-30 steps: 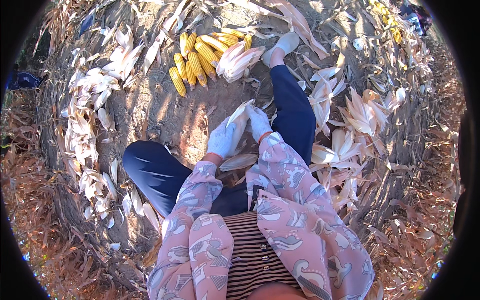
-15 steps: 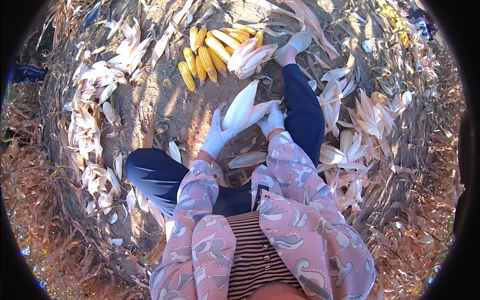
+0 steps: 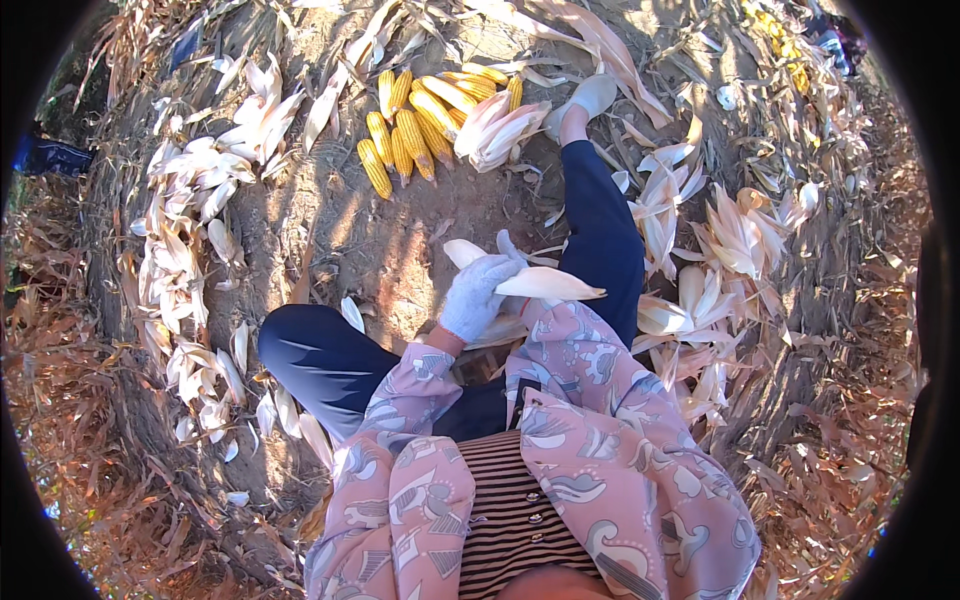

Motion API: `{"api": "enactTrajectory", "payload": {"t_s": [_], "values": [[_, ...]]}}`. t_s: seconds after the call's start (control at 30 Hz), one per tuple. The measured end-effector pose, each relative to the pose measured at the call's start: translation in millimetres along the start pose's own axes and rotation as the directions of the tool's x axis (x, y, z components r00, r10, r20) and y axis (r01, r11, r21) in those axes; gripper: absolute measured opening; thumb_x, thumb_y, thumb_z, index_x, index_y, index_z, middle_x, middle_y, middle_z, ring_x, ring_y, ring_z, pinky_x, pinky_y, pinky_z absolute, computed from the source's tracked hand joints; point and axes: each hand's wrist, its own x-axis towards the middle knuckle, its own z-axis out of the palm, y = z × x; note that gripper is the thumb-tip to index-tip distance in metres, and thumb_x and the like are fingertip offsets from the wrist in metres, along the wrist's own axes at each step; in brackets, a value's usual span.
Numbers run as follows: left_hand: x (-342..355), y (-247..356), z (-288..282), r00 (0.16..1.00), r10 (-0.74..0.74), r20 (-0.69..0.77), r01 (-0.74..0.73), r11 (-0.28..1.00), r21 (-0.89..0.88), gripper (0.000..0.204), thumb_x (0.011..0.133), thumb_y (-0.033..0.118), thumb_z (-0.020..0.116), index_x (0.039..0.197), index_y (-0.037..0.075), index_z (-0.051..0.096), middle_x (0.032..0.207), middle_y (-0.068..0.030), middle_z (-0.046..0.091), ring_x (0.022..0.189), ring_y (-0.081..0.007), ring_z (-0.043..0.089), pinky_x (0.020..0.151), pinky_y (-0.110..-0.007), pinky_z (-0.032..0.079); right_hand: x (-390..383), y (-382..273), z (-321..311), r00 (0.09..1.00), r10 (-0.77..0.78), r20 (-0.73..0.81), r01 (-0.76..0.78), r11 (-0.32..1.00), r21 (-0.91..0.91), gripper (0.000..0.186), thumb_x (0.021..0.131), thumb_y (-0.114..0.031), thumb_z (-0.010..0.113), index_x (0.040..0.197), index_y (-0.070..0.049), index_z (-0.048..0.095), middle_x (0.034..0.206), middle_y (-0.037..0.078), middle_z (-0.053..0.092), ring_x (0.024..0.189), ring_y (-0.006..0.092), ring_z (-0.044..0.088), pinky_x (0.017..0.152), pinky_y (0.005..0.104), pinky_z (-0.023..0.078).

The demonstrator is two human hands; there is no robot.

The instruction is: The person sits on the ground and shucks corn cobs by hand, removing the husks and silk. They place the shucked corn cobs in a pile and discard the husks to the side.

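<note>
A pale, husk-covered ear of corn (image 3: 548, 284) lies slantwise above my lap, its two ends sticking out past my gloves. My left hand (image 3: 478, 296), in a whitish knit glove, is closed around it with the fingers curled over the top. Behind the husk, my right hand (image 3: 536, 304) is mostly hidden at the end of its sleeve, so its grip does not show. A gloved fingertip rises beyond the ear; I cannot tell which hand it belongs to. Farther off, a pile of bare yellow corn cobs (image 3: 412, 135) rests on the soil, beside a bunch of peeled-back husks (image 3: 500, 132).
Loose husks (image 3: 170, 250) lie in a band on the left. More husks (image 3: 700, 300) are heaped beside my outstretched right leg (image 3: 605, 235). My bent left knee (image 3: 305, 345) is at the near left. Dry leaves (image 3: 60, 400) cover the outer ground.
The ear has come down toward my lap and turned from upright to slanting. My left hand has moved right and wrapped over it. My right hand has dropped mostly out of sight behind it.
</note>
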Motion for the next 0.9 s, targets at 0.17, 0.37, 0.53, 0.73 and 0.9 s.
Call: {"api": "enactTrajectory", "payload": {"t_s": [0.17, 0.37, 0.53, 0.73, 0.9], "values": [[-25.1, -10.8, 38.5, 0.979, -0.202, -0.039, 0.129, 0.752, -0.647, 0.033, 0.082, 0.012, 0.065, 0.114, 0.007, 0.058, 0.090, -0.0110, 0.062, 0.078, -0.0261, 0.063, 0.072, -0.038, 0.052, 2.1, 2.7, -11.1, 0.926, -0.293, -0.238, 0.193, 0.910, -0.368, 0.039, 0.096, -0.033, 0.054, 0.122, -0.004, 0.053, 0.107, 0.010, 0.063, 0.094, 0.0238, 0.063, 0.080, 0.0398, 0.053], [-15.6, -18.2, 19.0, 0.794, -0.416, 0.444, 0.411, -0.172, -0.895, 0.043, 0.098, 0.041, 0.047, 0.125, 0.008, 0.049, 0.087, -0.0062, 0.057, 0.071, -0.0188, 0.057, 0.064, -0.035, 0.050, -1.8, -6.8, 39.9, 0.538, -0.724, -0.433, 0.375, 0.665, -0.646, 0.039, 0.091, -0.017, 0.057, 0.127, -0.006, 0.047, 0.102, 0.013, 0.057, 0.089, 0.0285, 0.061, 0.077, 0.0403, 0.054], [-7.1, -42.6, -13.0, 0.687, -0.527, 0.500, 0.340, -0.375, -0.862, 0.063, 0.096, 0.059, 0.041, 0.134, 0.008, 0.044, 0.109, -0.0142, 0.059, 0.080, -0.0268, 0.060, 0.074, -0.042, 0.054, -10.9, -14.2, 50.3, 0.658, -0.612, -0.438, 0.580, 0.783, -0.224, 0.044, 0.088, -0.026, 0.061, 0.126, -0.008, 0.047, 0.104, 0.013, 0.057, 0.092, 0.0273, 0.059, 0.077, 0.0370, 0.056], [-19.1, -78.7, -0.4, 0.560, -0.715, 0.418, 0.450, -0.161, -0.879, 0.063, 0.097, 0.058, 0.039, 0.136, 0.008, 0.041, 0.108, -0.0139, 0.060, 0.081, -0.0258, 0.064, 0.067, -0.042, 0.057, -18.6, 5.9, 90.4, 0.785, -0.526, -0.327, 0.482, 0.850, -0.211, 0.059, 0.090, -0.028, 0.058, 0.139, -0.004, 0.036, 0.129, 0.023, 0.048, 0.114, 0.0361, 0.054, 0.094, 0.0449, 0.053], [-10.1, -64.9, 1.8, 0.483, -0.763, 0.430, 0.563, -0.105, -0.819, 0.060, 0.100, 0.053, 0.039, 0.131, 0.002, 0.047, 0.102, -0.0098, 0.062, 0.082, -0.0217, 0.064, 0.068, -0.034, 0.056, -21.9, 5.9, 89.8, 0.751, -0.538, -0.383, 0.479, 0.843, -0.245, 0.054, 0.090, -0.024, 0.057, 0.135, -0.001, 0.039, 0.122, 0.022, 0.052, 0.117, 0.0387, 0.053, 0.096, 0.0496, 0.050]]}}
